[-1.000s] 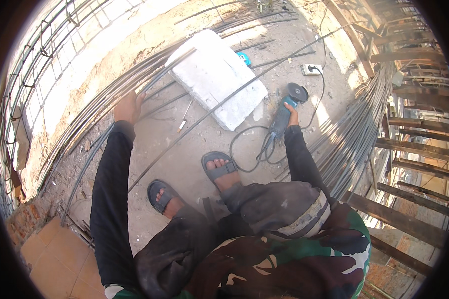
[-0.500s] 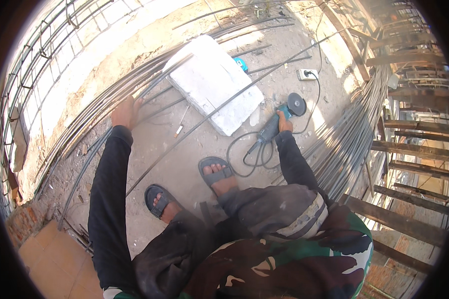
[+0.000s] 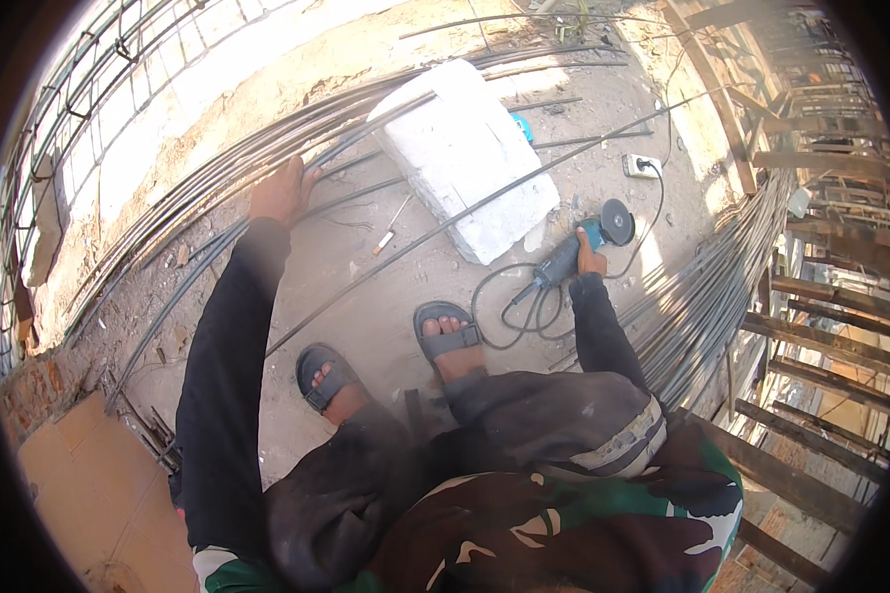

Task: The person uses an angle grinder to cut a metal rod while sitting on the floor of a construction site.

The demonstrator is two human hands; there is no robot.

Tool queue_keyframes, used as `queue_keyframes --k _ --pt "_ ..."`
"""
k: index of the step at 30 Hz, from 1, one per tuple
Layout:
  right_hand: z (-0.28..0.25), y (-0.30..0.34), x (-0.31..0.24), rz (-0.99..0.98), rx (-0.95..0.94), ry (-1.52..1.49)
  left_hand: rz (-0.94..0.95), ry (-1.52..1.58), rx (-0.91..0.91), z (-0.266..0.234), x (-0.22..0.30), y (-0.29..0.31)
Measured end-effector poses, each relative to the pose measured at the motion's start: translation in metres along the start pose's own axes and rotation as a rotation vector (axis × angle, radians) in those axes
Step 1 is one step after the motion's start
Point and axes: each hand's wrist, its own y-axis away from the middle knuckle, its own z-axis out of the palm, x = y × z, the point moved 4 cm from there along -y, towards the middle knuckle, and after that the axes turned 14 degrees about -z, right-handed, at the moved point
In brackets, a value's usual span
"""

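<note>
My right hand [image 3: 591,255] is closed round an angle grinder [image 3: 561,263], near its head. The grinder is blue-green and dark, with its round disc [image 3: 617,222] pointing away from me. Its black cord loops on the ground beneath. On the left, my left hand [image 3: 280,195] is closed over a steel reinforcing bar [image 3: 358,134] in a bundle; its fingers are partly hidden. The bundle's ends rest on a white block [image 3: 465,148]. One long single bar [image 3: 386,259] crosses the near side of the block diagonally.
A white socket box [image 3: 642,166] with a plug in it lies beyond the grinder. A blue round object [image 3: 521,127] sits behind the block. Many bars [image 3: 692,296] are piled at right beside wooden planks [image 3: 821,341]. A tied rebar cage [image 3: 69,109] stands at far left.
The whole view has shifted, moving the scene slightly right in the picture. My right hand still holds the grinder, and my left hand stays at the bars.
</note>
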Motion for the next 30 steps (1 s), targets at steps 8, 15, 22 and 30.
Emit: queue_keyframes --k 8,15,22,30 --pt "0.005 -0.010 0.011 -0.105 -0.057 -0.074 0.052 0.023 0.156 0.010 -0.038 0.014" --pt "-0.043 0.060 -0.043 -0.367 0.343 0.323 0.016 -0.040 0.179 -0.006 -0.072 0.052" --pt "-0.037 0.127 -0.223 -1.267 -0.142 -0.070 -0.128 -0.088 0.195 -0.012 -0.151 0.117" --pt "0.028 0.266 -0.401 -2.227 -0.814 0.240 -0.210 -0.230 0.313 -0.030 -0.213 0.163"
